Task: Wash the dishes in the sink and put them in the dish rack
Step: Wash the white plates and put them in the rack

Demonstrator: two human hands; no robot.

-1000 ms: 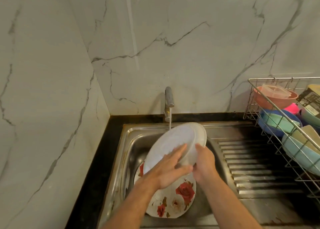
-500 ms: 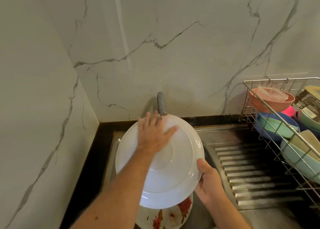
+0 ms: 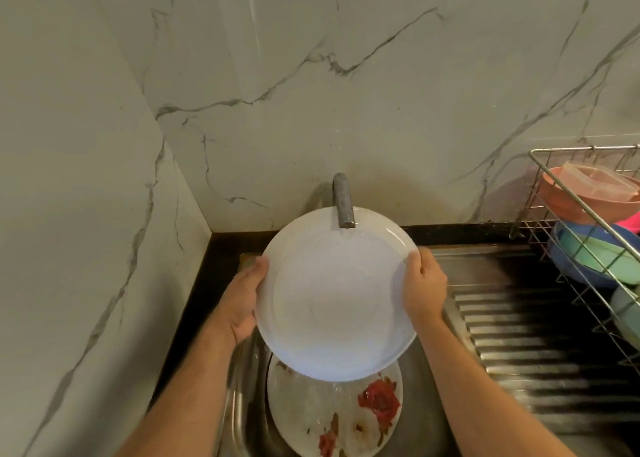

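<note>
Item: white plate (image 3: 337, 295), held level under the tap (image 3: 343, 202) above the sink (image 3: 239, 404). My left hand (image 3: 242, 304) grips its left rim, fingers curled beneath; my right hand (image 3: 424, 288) grips its right rim.

Below: floral plate (image 3: 346, 418), soiled, lying in the sink.

Right: dish rack (image 3: 581, 211) holding coloured bowls.

Handling note: I judge rinsing goes best with the plate tilted so water sheets off into the sink, grip firm on the wet rim.

white plate (image 3: 337, 297) (wet), under tap (image 3: 343, 202)
</note>
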